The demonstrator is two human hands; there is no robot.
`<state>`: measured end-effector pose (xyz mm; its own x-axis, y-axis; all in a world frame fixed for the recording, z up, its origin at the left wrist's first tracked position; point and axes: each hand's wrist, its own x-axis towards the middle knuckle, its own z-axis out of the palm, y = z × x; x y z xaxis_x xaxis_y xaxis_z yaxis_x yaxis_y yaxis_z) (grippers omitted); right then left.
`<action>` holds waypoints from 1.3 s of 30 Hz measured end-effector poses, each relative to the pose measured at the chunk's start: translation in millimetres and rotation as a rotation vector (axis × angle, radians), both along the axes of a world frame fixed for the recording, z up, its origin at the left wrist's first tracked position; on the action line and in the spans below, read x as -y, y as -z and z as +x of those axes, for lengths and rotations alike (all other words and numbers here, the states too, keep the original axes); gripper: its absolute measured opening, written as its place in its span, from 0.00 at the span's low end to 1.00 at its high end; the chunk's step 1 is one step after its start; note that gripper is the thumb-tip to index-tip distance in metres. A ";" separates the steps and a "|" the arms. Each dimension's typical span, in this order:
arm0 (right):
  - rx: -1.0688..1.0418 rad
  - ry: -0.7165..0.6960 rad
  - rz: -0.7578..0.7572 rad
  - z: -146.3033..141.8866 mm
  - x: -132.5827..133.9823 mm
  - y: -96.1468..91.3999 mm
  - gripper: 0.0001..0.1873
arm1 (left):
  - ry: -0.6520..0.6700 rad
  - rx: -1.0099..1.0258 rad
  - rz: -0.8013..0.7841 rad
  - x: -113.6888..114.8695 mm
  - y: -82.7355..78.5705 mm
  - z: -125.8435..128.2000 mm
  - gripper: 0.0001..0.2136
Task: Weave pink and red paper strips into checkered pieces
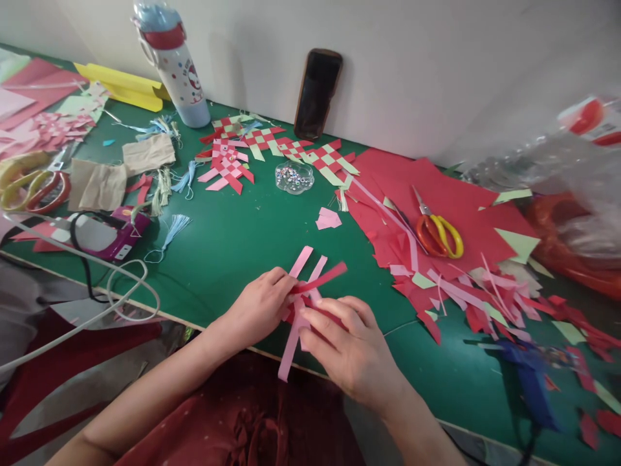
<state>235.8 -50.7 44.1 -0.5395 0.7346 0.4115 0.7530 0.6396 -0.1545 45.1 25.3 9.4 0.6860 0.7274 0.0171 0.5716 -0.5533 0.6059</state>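
Observation:
My left hand (259, 304) pinches a bundle of pink and red paper strips (305, 292) crossing each other at the near edge of the green table (242, 239). My right hand (347, 346) rests over the same strips from the right, its fingers curled and pressing on them. Pink strip ends stick out above and below my hands, and one red strip points up to the right.
Woven red, pink and green paper pieces (228, 165) lie further back near a clear dish of beads (294, 177). Orange-yellow scissors (439, 232) sit on red paper with scraps. A bottle (174, 65), a phone (317, 94), tassels, a glue gun (109, 236) and cables are around.

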 end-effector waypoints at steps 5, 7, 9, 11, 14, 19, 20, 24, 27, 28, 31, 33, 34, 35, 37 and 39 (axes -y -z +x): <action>-0.064 0.035 0.001 -1.2 -7.0 -1.5 0.07 | 0.023 -0.006 -0.001 0.2 1.8 -1.8 0.13; -0.086 0.044 -0.007 -0.6 -10.7 -3.1 0.08 | 0.011 0.003 0.002 1.5 1.7 -1.5 0.14; -0.094 0.044 -0.025 1.2 -14.0 -4.8 0.08 | -0.025 0.021 -0.002 3.0 1.2 -0.9 0.14; -0.098 0.038 -0.050 3.8 -16.1 -6.2 0.08 | -0.057 0.033 -0.005 4.4 0.8 -0.1 0.12; -0.120 0.007 -0.093 7.6 -16.3 -6.7 0.08 | -0.074 0.012 -0.006 5.0 0.9 0.8 0.09; -0.129 -0.055 -0.161 10.6 -13.3 -3.4 0.08 | -0.054 -0.055 -0.011 3.4 -0.5 1.1 0.09; -0.130 -0.053 -0.169 10.9 -13.1 -2.6 0.09 | -0.049 -0.045 -0.015 3.0 -1.2 1.0 0.09; -0.148 -0.035 -0.174 10.9 -14.2 -1.2 0.10 | -0.034 -0.006 -0.041 2.1 -2.6 0.4 0.08; -0.164 -0.024 -0.165 10.7 -14.6 -1.4 0.09 | -0.038 -0.024 -0.049 1.6 -0.5 0.3 0.09; -0.163 -0.027 -0.167 10.9 -14.4 -1.3 0.09 | -0.042 -0.032 -0.047 1.4 0.4 0.4 0.10; -0.155 -0.063 -0.183 11.9 -12.9 -0.5 0.10 | -0.060 -0.048 -0.041 0.8 2.6 1.2 0.10; -0.160 -0.095 -0.198 12.4 -11.8 0.3 0.10 | -0.077 -0.052 -0.048 0.5 3.6 2.1 0.09; -0.167 -0.107 -0.202 12.4 -11.3 0.8 0.09 | -0.084 -0.054 -0.052 0.5 4.1 2.6 0.09; -0.174 -0.118 -0.204 12.3 -10.9 1.2 0.09 | -0.093 -0.057 -0.054 0.5 4.6 3.0 0.09; -0.181 -0.132 -0.205 11.6 -10.4 2.0 0.09 | -0.116 -0.058 -0.049 1.0 5.2 3.6 0.08; -0.188 -0.135 -0.207 11.0 -10.4 2.6 0.08 | -0.128 -0.056 -0.044 1.7 4.7 3.6 0.08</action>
